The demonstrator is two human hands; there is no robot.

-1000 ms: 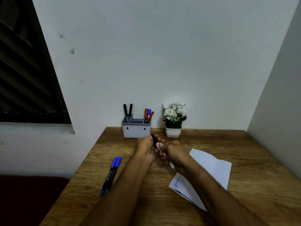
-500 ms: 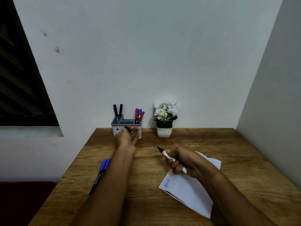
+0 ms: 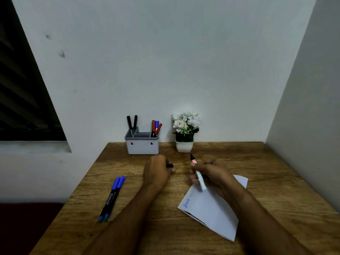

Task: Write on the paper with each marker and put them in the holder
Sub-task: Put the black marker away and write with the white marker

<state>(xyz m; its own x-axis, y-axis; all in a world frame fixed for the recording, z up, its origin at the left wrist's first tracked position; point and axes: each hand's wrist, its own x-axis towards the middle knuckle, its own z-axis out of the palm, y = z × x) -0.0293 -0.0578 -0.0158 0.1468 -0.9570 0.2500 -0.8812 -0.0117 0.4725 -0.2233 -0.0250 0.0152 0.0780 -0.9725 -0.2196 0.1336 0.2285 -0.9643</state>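
Right grip (image 3: 211, 172): fingers curled round an uncapped white-barrelled marker (image 3: 198, 176), dark tip up and pointing away toward the wall, orange band just below the tip. Butt end sticks out below the hand, over the top edge of the paper (image 3: 211, 208). Tip is off the paper, in the air.

Left grip (image 3: 156, 170): fingers curled round a small black cap (image 3: 170, 165), only its end shows past the fingers. This hand sits just in front of the holder (image 3: 142, 146), near but not touching it, and well apart from the marker tip.

Paper: white folded sheet on the tabletop (image 3: 276, 181), partly under the right forearm. One word in blue ink near its left corner; too small to read for sure.

Holder: grey, compartmented, at the back edge of the tabletop against the wall. Two black markers (image 3: 132, 124) in the left compartment; two red markers (image 3: 155, 128) and a blue one (image 3: 157, 124) in the right. Middle compartments: contents can't be told.

Two blue-capped markers (image 3: 112, 197) lie side by side on the tabletop left of the left forearm, touching each other.

Small white pot of white flowers (image 3: 184, 131) right of the holder.
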